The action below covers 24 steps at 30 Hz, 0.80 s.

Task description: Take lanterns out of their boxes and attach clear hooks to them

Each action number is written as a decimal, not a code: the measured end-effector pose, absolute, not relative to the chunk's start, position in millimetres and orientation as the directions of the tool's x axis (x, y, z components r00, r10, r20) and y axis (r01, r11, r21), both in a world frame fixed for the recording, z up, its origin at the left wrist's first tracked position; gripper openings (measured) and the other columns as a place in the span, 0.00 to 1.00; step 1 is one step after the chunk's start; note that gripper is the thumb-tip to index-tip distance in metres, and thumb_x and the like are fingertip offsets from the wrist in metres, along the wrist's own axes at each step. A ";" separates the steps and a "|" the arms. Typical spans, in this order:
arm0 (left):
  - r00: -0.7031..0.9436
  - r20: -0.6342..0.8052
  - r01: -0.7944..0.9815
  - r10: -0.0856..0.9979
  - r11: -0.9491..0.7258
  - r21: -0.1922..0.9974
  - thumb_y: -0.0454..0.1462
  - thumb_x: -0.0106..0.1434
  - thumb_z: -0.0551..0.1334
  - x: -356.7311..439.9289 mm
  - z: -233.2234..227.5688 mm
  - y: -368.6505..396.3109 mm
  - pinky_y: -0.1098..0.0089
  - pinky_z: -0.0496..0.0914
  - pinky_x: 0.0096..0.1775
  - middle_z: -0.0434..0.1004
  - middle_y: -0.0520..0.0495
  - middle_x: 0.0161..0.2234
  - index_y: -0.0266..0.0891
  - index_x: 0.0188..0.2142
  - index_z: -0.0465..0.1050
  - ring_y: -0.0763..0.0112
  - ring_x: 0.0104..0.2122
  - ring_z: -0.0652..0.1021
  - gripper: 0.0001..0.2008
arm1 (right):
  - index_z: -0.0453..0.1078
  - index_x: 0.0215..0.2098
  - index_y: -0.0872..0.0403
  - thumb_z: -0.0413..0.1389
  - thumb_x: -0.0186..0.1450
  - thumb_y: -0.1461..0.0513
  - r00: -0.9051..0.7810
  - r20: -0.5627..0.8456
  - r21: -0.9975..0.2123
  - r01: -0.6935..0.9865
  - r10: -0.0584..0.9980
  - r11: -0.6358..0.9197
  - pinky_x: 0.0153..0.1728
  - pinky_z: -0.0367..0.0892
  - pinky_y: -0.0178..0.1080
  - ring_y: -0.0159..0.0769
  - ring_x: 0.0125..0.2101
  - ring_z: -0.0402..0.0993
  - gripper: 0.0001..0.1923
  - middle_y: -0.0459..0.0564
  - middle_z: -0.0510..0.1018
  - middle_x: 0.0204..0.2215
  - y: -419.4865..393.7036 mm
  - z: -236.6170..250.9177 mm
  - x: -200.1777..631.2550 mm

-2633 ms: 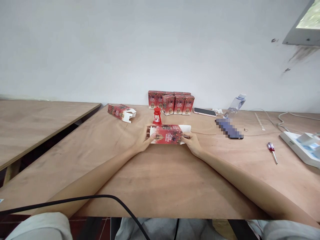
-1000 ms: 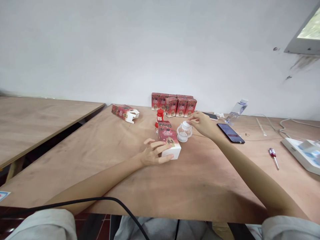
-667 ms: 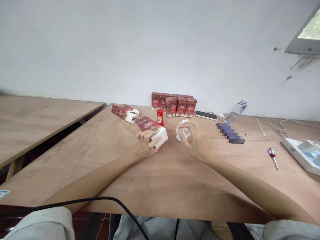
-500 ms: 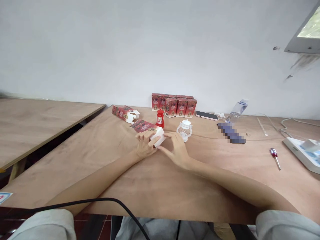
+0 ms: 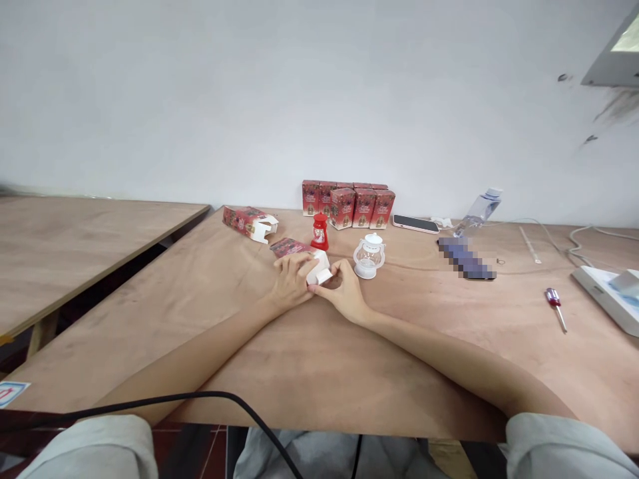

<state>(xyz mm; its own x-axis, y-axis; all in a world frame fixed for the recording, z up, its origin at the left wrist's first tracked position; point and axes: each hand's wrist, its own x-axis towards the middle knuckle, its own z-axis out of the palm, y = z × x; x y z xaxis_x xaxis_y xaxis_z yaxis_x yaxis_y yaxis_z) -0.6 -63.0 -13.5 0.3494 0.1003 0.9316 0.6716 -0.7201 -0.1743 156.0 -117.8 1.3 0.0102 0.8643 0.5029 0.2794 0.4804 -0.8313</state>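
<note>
A red printed carton (image 5: 290, 247) lies tilted on the table with its white end toward me. My left hand (image 5: 291, 281) is wrapped around its near side. At the white end a small flap (image 5: 324, 276) sticks out, and my right hand (image 5: 348, 293) pinches at it with thumb and fingertips. Just behind the carton stands a small red lantern (image 5: 319, 234). To the right of my right hand is a white lantern (image 5: 369, 258) with a clear body, standing upright. Whether anything is inside the carton cannot be seen.
Another red carton (image 5: 245, 221) lies at the left with its white flaps open. Several red boxes (image 5: 363, 207) stand against the wall. Rightward are a phone (image 5: 416, 224), a leaning bottle (image 5: 479, 213), a screwdriver (image 5: 555, 305) and a power strip (image 5: 602, 296). A black cable (image 5: 219, 394) crosses in front.
The flap at the carton's white end now stands out, where the end looked flat before. My right fingers have curled in closer around it. My left hand keeps its hold.
</note>
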 end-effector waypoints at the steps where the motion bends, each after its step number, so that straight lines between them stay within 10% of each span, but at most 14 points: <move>1: 0.323 0.936 0.691 0.139 -0.711 -0.133 0.45 0.54 0.61 -0.9 -12.1 -62.3 0.61 0.56 0.41 0.72 0.42 0.41 0.44 0.51 0.60 0.59 0.40 0.71 0.25 | 0.52 0.27 0.50 0.63 0.49 0.54 0.020 0.519 -0.819 0.297 0.854 0.491 0.32 0.60 0.36 0.31 0.28 0.59 0.23 0.40 0.58 0.27 -118.1 1.5 156.4; 13: 0.503 0.806 0.650 0.313 -0.752 -0.113 0.50 0.56 0.61 -16.5 5.5 -54.1 0.54 0.50 0.55 0.72 0.37 0.50 0.40 0.53 0.62 0.56 0.48 0.74 0.29 | 0.69 0.31 0.50 0.58 0.54 0.64 0.062 0.506 -0.832 0.295 0.860 0.469 0.50 0.60 0.47 0.39 0.42 0.64 0.06 0.47 0.64 0.36 -111.0 -4.0 164.1; 24: 0.474 0.830 0.640 0.293 -0.763 -0.096 0.49 0.60 0.59 -16.2 6.2 -50.9 0.56 0.58 0.56 0.71 0.38 0.53 0.40 0.55 0.62 0.57 0.54 0.71 0.26 | 0.64 0.55 0.41 0.51 0.58 0.67 0.006 0.557 -0.768 0.385 0.831 0.512 0.56 0.60 0.50 0.41 0.53 0.60 0.27 0.51 0.58 0.48 -115.7 -9.7 161.2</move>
